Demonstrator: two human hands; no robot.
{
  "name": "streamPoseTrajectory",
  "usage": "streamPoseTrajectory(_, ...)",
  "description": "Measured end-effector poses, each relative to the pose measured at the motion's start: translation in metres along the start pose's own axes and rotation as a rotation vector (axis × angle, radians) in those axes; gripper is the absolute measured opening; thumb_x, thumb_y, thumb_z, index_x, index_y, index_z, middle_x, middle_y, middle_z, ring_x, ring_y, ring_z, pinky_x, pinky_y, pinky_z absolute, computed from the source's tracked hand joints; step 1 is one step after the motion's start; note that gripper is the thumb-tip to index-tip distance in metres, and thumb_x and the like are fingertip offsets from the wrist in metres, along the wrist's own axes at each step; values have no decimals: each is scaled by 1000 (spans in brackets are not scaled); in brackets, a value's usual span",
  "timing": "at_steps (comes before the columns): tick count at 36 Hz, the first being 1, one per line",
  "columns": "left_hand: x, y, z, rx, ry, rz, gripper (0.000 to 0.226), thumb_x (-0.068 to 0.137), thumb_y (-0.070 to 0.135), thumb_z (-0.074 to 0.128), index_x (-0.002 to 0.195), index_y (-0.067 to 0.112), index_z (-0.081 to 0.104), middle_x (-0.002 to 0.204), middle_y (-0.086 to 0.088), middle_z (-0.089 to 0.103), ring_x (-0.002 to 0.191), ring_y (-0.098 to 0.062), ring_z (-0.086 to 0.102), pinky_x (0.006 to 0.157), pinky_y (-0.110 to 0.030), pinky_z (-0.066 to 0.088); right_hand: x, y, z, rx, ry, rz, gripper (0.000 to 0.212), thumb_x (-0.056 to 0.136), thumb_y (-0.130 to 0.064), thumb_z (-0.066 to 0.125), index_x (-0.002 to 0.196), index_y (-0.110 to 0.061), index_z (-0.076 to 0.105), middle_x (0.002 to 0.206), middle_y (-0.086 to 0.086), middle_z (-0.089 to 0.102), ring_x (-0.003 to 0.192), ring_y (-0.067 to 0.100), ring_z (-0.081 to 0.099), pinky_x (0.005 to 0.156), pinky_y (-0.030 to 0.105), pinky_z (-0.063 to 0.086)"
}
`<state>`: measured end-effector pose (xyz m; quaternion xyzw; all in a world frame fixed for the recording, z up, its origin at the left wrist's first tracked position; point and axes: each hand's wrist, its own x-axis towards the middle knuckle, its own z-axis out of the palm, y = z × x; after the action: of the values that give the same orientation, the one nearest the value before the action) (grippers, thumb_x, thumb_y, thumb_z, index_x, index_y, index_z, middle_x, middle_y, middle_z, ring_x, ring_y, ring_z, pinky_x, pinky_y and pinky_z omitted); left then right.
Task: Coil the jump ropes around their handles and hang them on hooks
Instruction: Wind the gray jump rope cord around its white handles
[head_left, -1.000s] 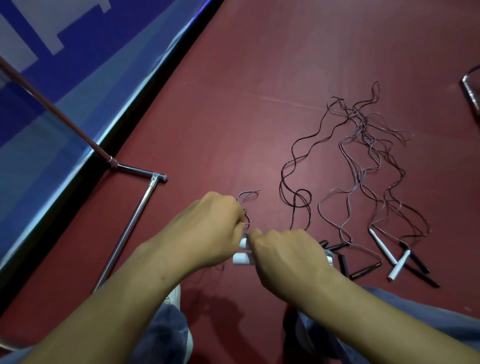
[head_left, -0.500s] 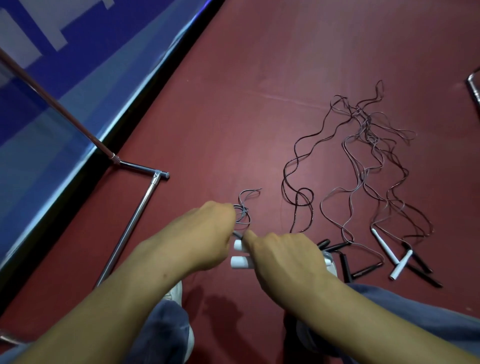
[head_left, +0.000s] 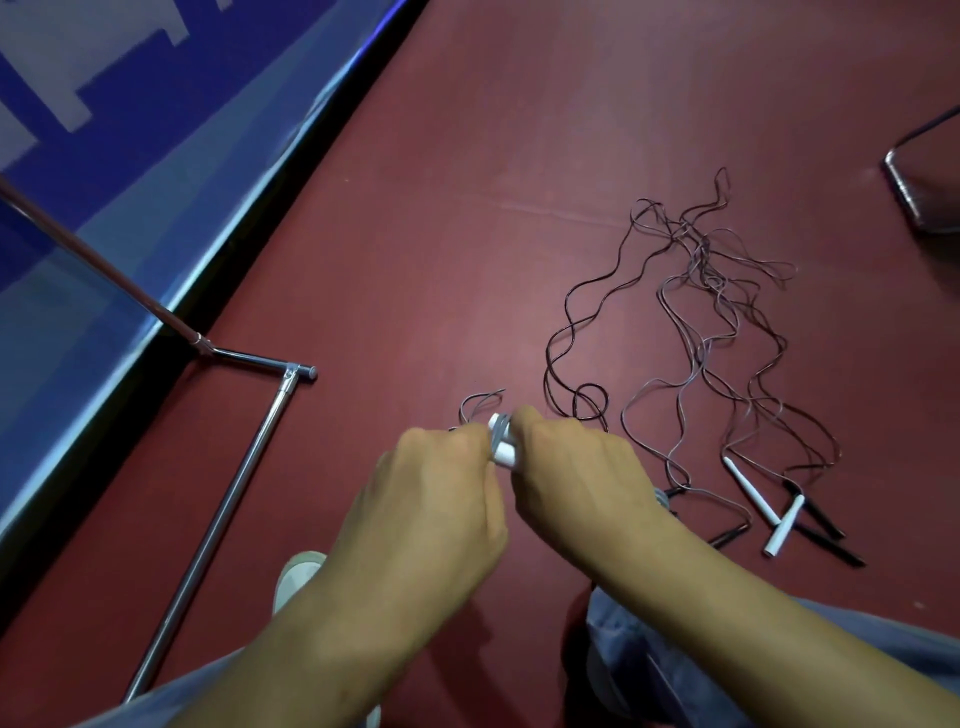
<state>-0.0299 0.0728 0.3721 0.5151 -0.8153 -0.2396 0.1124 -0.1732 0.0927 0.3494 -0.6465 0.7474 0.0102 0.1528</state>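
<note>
**A:** Where's the rope that's being worked?

**B:** Up off the floor (head_left: 467, 234), between the two hands. The right hand (head_left: 576, 483) grasps a pair of white handles (head_left: 503, 449), its fingers (head_left: 524, 423) clenched round them. Only the handle ends show, poking out toward the left hand (head_left: 431, 499).

**A:** So which way does their long axis run?

**B:** Across the body, roughly left to right, tipped a little away. The left hand's fingers are curled and seem to pinch the grey cord (head_left: 496, 430) right at those ends. The tips are hidden, so that's my reading.

**A:** What remains to wind?

**B:** One small loop (head_left: 480, 402) just beyond the hands, on the left hand's side. That hand is nearer, so I'd judge it carries the last turns round while the right hand steadies the handles.

**A:** And the count?

**B:** One pair in hand. To the right there's a tangle of loose ropes (head_left: 701, 312), too knotted to count. By it lie two loose white handles (head_left: 750, 491) and at least four black handles (head_left: 816, 512), perhaps more behind the right wrist. There's one metal rack (head_left: 208, 519) at the left and another metal frame (head_left: 914, 197) at the far right. I see no hooks.
</note>
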Motion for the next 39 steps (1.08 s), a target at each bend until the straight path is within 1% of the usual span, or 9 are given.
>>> streamPoseTrajectory(4, 2, -3, 3, -184, 56, -74, 41, 94, 34, 63, 58, 17, 53, 50, -4, 53, 56, -21, 52, 51, -21, 40, 1, 0, 1, -1, 28, 3, 14, 99, -27, 45, 101, -25, 31, 73, -3, 40, 69, 32, 43, 55, 38, 27)
streamPoseTrajectory(6, 8, -4, -3, -339, 15, -215, 43, 94, 33, 67, 54, 18, 60, 51, -3, 61, 52, -19, 55, 53, -22, 42, 1, -1, 0, -21, 39, 6, 13, 99, -25, 45, 102, -24, 33, 68, -4, 33, 67, 33, 42, 49, 37, 22)
streamPoseTrajectory(10, 13, -6, -8, -920, -166, -550, 34, 97, 24, 68, 72, 1, 70, 57, -8, 65, 42, -15, 50, 44, -20, 41, 1, -2, -6, -42, 70, 7, 15, 97, -24, 46, 99, -24, 32, 68, -3, 34, 66, 35, 40, 47, 36, 16)
streamPoseTrajectory(15, 16, -10, -12, -1150, -337, -672, 20, 95, 22, 68, 83, 6, 70, 66, -8, 64, 47, -14, 53, 44, -21, 44, -1, -3, -11, -11, 104, -13, 18, 98, -29, 47, 98, -25, 29, 76, -2, 44, 68, 35, 41, 51, 38, 22)
streamPoseTrajectory(20, 16, -9, -14, -1084, -349, -574, 24, 100, 20, 61, 91, 3, 76, 61, -4, 58, 46, -11, 48, 45, -20, 40, 1, -2, -11, 50, 104, -22, 21, 97, -30, 49, 97, -26, 28, 85, 0, 56, 71, 35, 46, 59, 38, 29)
streamPoseTrajectory(23, 9, -4, -7, -623, -188, -252, 31, 101, 23, 57, 75, 11, 68, 55, -2, 54, 48, -17, 45, 46, -24, 35, 1, -2, -11, 130, 101, -44, 21, 99, -37, 46, 96, -28, 28, 93, 1, 63, 81, 37, 58, 61, 37, 29)
streamPoseTrajectory(26, 7, -1, 1, -316, -102, -11, 30, 100, 25, 53, 73, 12, 53, 61, -2, 56, 62, -20, 50, 59, -29, 37, 1, 1, -10, 192, 81, -46, 18, 99, -39, 44, 95, -26, 31, 81, -4, 46, 73, 34, 44, 60, 38, 27)
streamPoseTrajectory(31, 7, -3, 3, -520, -189, -44, 29, 104, 22, 47, 77, 19, 57, 60, -1, 67, 51, -17, 62, 54, -26, 46, 1, 5, -9, 298, 40, -33, 15, 94, -42, 47, 97, -30, 38, 74, -8, 41, 74, 30, 44, 63, 36, 34)
streamPoseTrajectory(39, 12, -14, -8, -770, -260, -106, 28, 104, 22, 54, 83, 19, 71, 56, 1, 62, 49, -15, 43, 51, -21, 37, 6, 8, -19, 416, 37, -38, 27, 80, -52, 54, 94, -30, 46, 84, -6, 62, 78, 25, 59, 68, 42, 54)
